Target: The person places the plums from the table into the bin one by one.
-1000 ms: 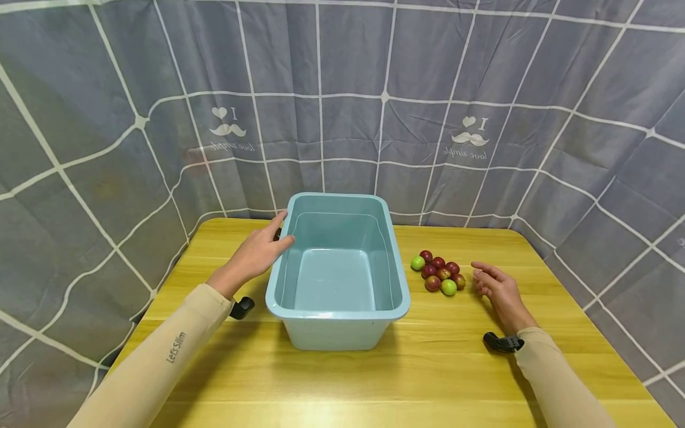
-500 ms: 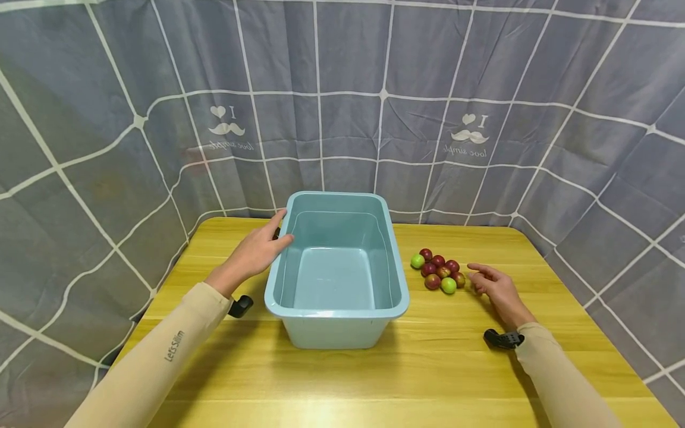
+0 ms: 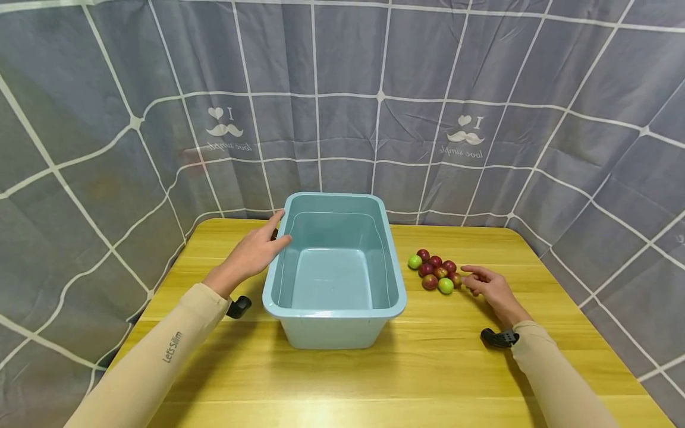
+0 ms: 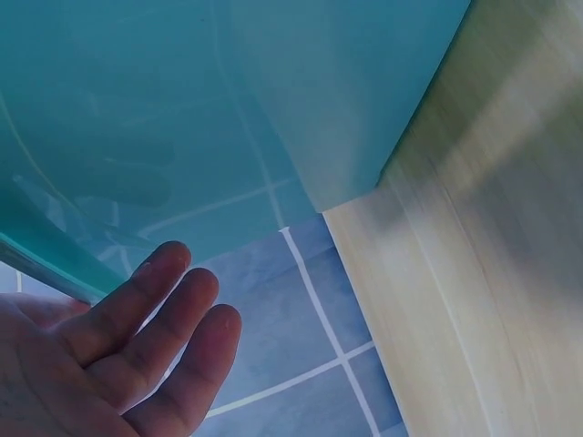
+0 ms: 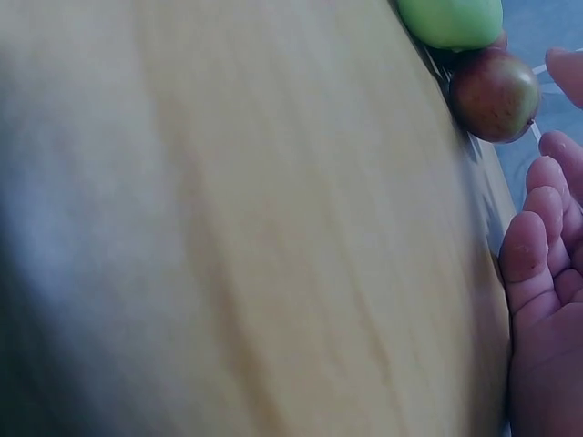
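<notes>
A light blue plastic tub [image 3: 334,331] stands on the wooden table. At its left rim rests my left hand [image 3: 250,257], thumb over the edge and the other fingers outside. In the left wrist view, fingers [image 4: 187,355] extend loosely beside the tub's outer wall [image 4: 301,100]. Dark red plums [image 3: 430,282] and two green round fruits [image 3: 445,286] lie bunched right of the tub. My right hand [image 3: 495,294] is at the right side of this bunch, fingers loosely bent, holding nothing. In the right wrist view its fingertips are close to a red plum [image 5: 495,96] beside a green fruit [image 5: 455,20].
The tub's floor [image 3: 333,279] shows bare. Yellow wooden tabletop [image 3: 342,386] extends in front of the tub and to both sides. A grey curtain with white lines [image 3: 348,131] hangs behind and around the table. Black camera straps [image 3: 499,339] sit at the wrists.
My right hand has moved left, up to the edge of the fruit bunch. The left hand stays at the tub's rim, and the tub and fruits have kept their places.
</notes>
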`<move>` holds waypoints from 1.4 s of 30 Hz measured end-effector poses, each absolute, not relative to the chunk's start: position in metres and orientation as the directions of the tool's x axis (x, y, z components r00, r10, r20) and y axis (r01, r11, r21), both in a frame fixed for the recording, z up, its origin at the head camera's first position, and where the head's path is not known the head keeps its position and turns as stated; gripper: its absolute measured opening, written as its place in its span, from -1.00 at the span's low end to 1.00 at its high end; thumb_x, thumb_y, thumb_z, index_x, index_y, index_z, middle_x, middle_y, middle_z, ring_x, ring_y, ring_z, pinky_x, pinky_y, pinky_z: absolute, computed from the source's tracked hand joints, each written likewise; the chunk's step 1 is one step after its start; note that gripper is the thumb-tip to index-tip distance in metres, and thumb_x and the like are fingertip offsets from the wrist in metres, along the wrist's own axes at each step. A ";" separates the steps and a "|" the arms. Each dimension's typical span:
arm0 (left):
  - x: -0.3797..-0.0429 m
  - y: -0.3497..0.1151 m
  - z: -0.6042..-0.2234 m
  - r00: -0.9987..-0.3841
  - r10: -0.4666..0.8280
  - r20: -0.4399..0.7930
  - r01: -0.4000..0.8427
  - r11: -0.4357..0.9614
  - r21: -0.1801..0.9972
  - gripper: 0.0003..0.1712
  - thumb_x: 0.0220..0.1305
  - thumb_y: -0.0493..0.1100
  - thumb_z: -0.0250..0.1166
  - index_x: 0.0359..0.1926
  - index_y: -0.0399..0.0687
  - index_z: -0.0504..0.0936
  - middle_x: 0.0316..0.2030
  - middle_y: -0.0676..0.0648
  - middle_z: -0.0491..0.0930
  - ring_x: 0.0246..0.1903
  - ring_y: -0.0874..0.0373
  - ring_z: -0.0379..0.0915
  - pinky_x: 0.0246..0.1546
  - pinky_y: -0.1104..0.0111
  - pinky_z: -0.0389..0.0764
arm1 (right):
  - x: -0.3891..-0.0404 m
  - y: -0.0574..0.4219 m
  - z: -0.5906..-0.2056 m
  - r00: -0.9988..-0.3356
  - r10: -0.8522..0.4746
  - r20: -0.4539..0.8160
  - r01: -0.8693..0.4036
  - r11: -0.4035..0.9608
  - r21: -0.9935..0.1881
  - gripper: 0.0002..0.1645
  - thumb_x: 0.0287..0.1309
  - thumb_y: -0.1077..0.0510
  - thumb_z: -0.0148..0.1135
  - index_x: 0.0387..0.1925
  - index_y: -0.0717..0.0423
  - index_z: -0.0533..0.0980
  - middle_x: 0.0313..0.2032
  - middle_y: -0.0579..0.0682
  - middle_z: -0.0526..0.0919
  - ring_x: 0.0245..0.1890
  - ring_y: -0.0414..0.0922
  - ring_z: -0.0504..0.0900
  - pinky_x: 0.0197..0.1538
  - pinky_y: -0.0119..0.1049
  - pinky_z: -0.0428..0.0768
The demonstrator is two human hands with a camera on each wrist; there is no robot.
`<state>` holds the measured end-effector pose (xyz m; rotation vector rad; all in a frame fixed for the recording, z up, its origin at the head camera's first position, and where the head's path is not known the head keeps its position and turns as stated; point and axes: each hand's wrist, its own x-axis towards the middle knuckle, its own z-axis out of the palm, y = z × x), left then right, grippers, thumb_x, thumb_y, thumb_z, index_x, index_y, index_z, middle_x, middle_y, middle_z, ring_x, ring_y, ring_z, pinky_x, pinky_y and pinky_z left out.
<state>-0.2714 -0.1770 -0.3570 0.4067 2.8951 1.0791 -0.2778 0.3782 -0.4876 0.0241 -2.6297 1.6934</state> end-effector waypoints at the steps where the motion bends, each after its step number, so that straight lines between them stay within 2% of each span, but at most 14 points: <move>1: -0.272 -0.177 -0.357 -0.966 0.248 0.066 0.231 0.727 0.646 -0.11 0.47 0.29 -0.05 0.64 0.22 -0.19 0.32 -0.23 0.46 0.17 -0.15 0.52 0.17 -0.12 0.45 | -0.278 0.378 -0.487 -1.000 -0.005 0.017 -0.018 0.415 -0.910 -0.30 0.30 -0.01 0.32 0.31 0.33 0.42 -0.35 -0.27 0.59 -0.39 -0.24 0.52 -0.28 -0.38 0.52; 6: -0.272 -0.177 -0.356 -0.967 0.246 0.066 0.230 0.729 0.645 -0.10 0.46 0.31 -0.06 0.64 0.24 -0.21 0.37 -0.23 0.41 0.19 -0.17 0.50 0.19 -0.15 0.43 | -0.279 0.378 -0.486 -1.000 -0.011 0.012 -0.016 0.436 -0.900 -0.30 0.29 0.00 0.32 0.32 0.32 0.42 -0.34 -0.25 0.58 -0.38 -0.24 0.52 -0.28 -0.38 0.52; 13: -0.273 -0.177 -0.356 -0.965 0.252 0.069 0.236 0.727 0.645 -0.10 0.47 0.29 -0.05 0.64 0.23 -0.21 0.36 -0.23 0.42 0.19 -0.17 0.51 0.18 -0.15 0.43 | -0.279 0.379 -0.485 -1.000 -0.006 -0.010 0.005 0.503 -0.864 -0.30 0.28 -0.07 0.32 0.32 0.23 0.45 -0.30 -0.18 0.57 -0.40 -0.20 0.50 -0.30 -0.33 0.40; 16: -0.273 -0.177 -0.356 -0.964 0.255 0.069 0.238 0.726 0.646 -0.10 0.47 0.29 -0.05 0.64 0.22 -0.21 0.35 -0.24 0.43 0.19 -0.17 0.51 0.17 -0.14 0.44 | -0.274 0.374 -0.476 -0.999 -0.019 -0.027 0.014 0.507 -0.862 -0.32 0.31 -0.01 0.30 0.33 0.27 0.43 -0.28 -0.10 0.57 -0.37 -0.13 0.51 -0.29 -0.30 0.42; 20: -0.273 -0.178 -0.356 -0.964 0.258 0.064 0.237 0.726 0.646 -0.10 0.47 0.29 -0.06 0.64 0.20 -0.22 0.37 -0.25 0.41 0.22 -0.19 0.49 0.19 -0.15 0.43 | -0.274 0.371 -0.475 -0.998 -0.031 -0.051 0.028 0.512 -0.859 -0.32 0.32 0.01 0.29 0.36 0.26 0.41 -0.26 -0.10 0.56 -0.35 -0.13 0.51 -0.29 -0.29 0.41; 23: -0.272 -0.179 -0.356 -0.964 0.257 0.063 0.236 0.728 0.644 -0.10 0.47 0.29 -0.06 0.64 0.20 -0.22 0.38 -0.25 0.39 0.23 -0.20 0.48 0.20 -0.16 0.42 | -0.280 0.376 -0.484 -0.998 -0.027 -0.048 0.027 0.534 -0.845 -0.29 0.30 -0.08 0.30 0.36 0.19 0.43 -0.27 -0.14 0.55 -0.36 -0.19 0.49 -0.30 -0.31 0.37; 27: -0.273 -0.179 -0.357 -0.965 0.256 0.062 0.234 0.729 0.643 -0.10 0.48 0.29 -0.06 0.64 0.19 -0.21 0.38 -0.26 0.39 0.22 -0.20 0.49 0.19 -0.16 0.42 | -0.280 0.376 -0.485 -0.999 -0.023 -0.049 0.029 0.547 -0.836 -0.28 0.27 -0.13 0.32 0.34 0.15 0.46 -0.25 -0.10 0.54 -0.35 -0.20 0.48 -0.27 -0.31 0.37; 42: -0.273 -0.177 -0.359 -0.963 0.265 0.057 0.234 0.705 0.669 -0.11 0.47 0.29 -0.06 0.64 0.24 -0.23 0.40 -0.24 0.37 0.23 -0.19 0.48 0.22 -0.16 0.40 | -0.281 0.378 -0.487 -0.998 -0.030 -0.061 0.034 0.566 -0.824 -0.29 0.23 -0.14 0.36 0.29 0.15 0.51 -0.25 -0.09 0.53 -0.30 -0.20 0.44 -0.27 -0.33 0.42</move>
